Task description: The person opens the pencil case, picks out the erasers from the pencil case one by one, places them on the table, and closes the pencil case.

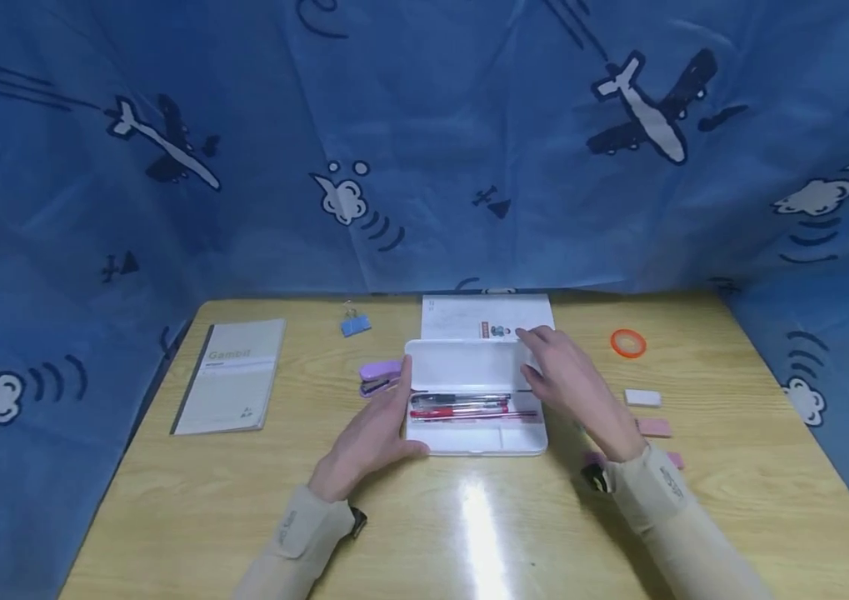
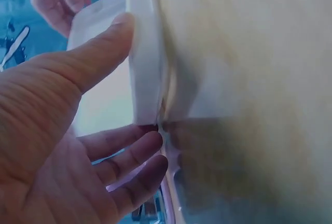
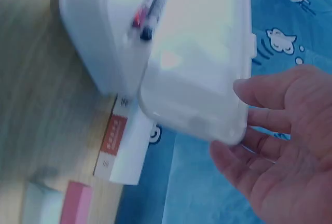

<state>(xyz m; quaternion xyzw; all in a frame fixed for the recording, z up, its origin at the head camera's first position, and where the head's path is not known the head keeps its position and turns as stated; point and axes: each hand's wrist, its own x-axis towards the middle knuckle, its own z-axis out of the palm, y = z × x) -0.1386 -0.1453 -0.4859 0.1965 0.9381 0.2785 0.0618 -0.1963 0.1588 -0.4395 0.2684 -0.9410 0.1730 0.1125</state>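
Note:
A white pencil case lies with its lid raised at the far side. Several pens, among them red and black ones, rest in its tray. My left hand holds the case at its left end. In the left wrist view its thumb presses the white wall, while the other fingers reach round the corner. My right hand is at the lid's right end. The right wrist view shows its thumb on the inner face of the lid and fingers behind the edge.
Left of the case are a purple stapler, a blue binder clip and a notebook. Behind it lies a white printed item. An orange ring, a white eraser and pink blocks sit right.

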